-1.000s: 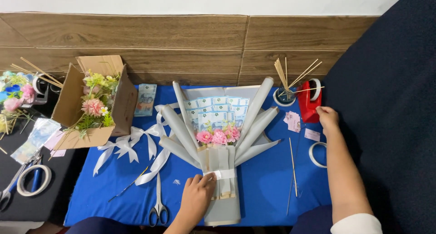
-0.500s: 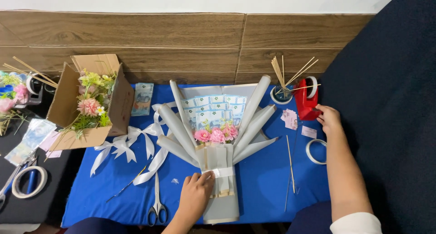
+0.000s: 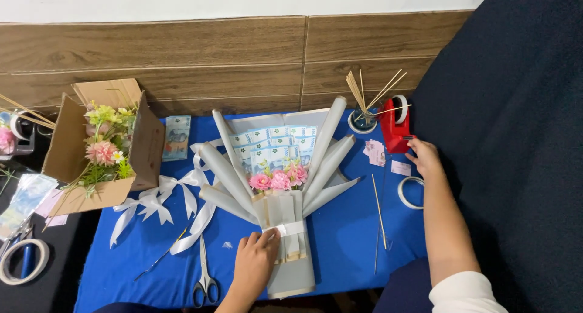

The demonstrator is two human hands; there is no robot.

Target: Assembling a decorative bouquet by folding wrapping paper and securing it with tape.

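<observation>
At the lower centre of the frame the left hand [image 3: 254,265] lies flat on the bouquet [image 3: 276,185], fingers spread loosely and pressing on the band of white tape around its narrow grey stem, gripping nothing. The bouquet lies in the middle of the blue cloth [image 3: 340,240]: stiff matte grey paper rolled into long cones that fan upward, folded pale blue banknotes set in rows behind, and a small cluster of pink fabric flowers at the heart.

At the right of the frame the right hand [image 3: 424,158] reaches to the base of the red tape dispenser [image 3: 395,127], a glossy plastic block carrying a white roll; the fingertips touch it, slightly curled, and whether they pinch a strip of tape cannot be told. Just below that hand lies a loose white tape ring [image 3: 408,193], and a thin wooden skewer [image 3: 379,202] rests near it on the cloth.

Left of the dispenser a round cup holds upright bamboo sticks [image 3: 364,94]. At the lower left of the cloth lie steel scissors [image 3: 205,279] beside satin white ribbon bows [image 3: 164,197]. At the upper left an open brown cardboard box [image 3: 106,146] holds artificial green and pink flowers
</observation>
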